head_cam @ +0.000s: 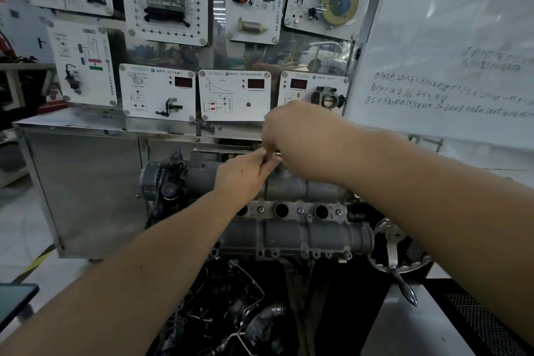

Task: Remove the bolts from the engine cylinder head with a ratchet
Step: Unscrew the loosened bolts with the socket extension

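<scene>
Your left hand [245, 173] and right hand [291, 139] meet at frame centre, fingers curled and pinching a small metal part at the far edge of the cylinder head [289, 228]; whether it is a bolt or the ratchet's end cannot be told. Both hands probably share the part to steady it. The cylinder head sits just below them, several bolts [300, 211] apparently seated along its port row.

Matt grey cast-metal cylinder head [289, 228]; brushed steel cabinet [86, 182]; shiny handwheel [396, 246].
</scene>
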The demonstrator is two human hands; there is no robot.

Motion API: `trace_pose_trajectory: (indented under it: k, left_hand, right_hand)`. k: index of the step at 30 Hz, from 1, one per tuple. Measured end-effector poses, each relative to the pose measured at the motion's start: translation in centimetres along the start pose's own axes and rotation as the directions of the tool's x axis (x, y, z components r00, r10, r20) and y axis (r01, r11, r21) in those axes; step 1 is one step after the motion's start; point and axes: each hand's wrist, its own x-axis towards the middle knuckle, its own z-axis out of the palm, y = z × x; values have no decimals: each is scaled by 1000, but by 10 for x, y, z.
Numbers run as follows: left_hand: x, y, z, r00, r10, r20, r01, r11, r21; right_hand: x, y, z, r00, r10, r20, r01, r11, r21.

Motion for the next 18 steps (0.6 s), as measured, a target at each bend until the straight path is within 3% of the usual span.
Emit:
trace_pose_trajectory:
  k: [2, 4, 6, 8, 9, 11, 14, 18]
  left_hand:
    - [2, -6, 7, 1000, 10, 5, -11, 997, 78]
    - [4, -10, 12, 999, 33, 28, -37, 983, 179]
    - [2, -8, 9, 999, 32, -6, -31, 994, 104]
    - [0, -2, 5, 1000, 14, -14, -13, 997, 70]
    - [-1, -2, 6, 1000, 5, -13, -4, 998, 69]
    - [-1, -4, 7, 1000, -6, -27, 8, 997, 83]
    - [3, -10, 16, 1000, 7, -27, -2, 981, 193]
    - [0, -12, 21, 1000, -4, -30, 9, 986, 167]
  right_hand:
    - [-7, 2, 14, 997, 32, -77, -10, 963, 268]
    - [-13, 1, 26, 964, 185, -192, -84, 895, 438]
    - [-10, 5, 36, 915, 320, -244, -235, 917, 321]
    - [-8, 5, 42, 919, 287, -270, -274, 958, 85]
    - [-8, 4, 44, 919, 267, -290, -262, 963, 55]
    - [-7, 8, 52, 895, 313, -317, -248, 941, 229]
    - [-4, 4, 52, 861, 407, -304, -142, 767, 626]
    - [2, -10, 48, 855, 397, -333, -106, 763, 637]
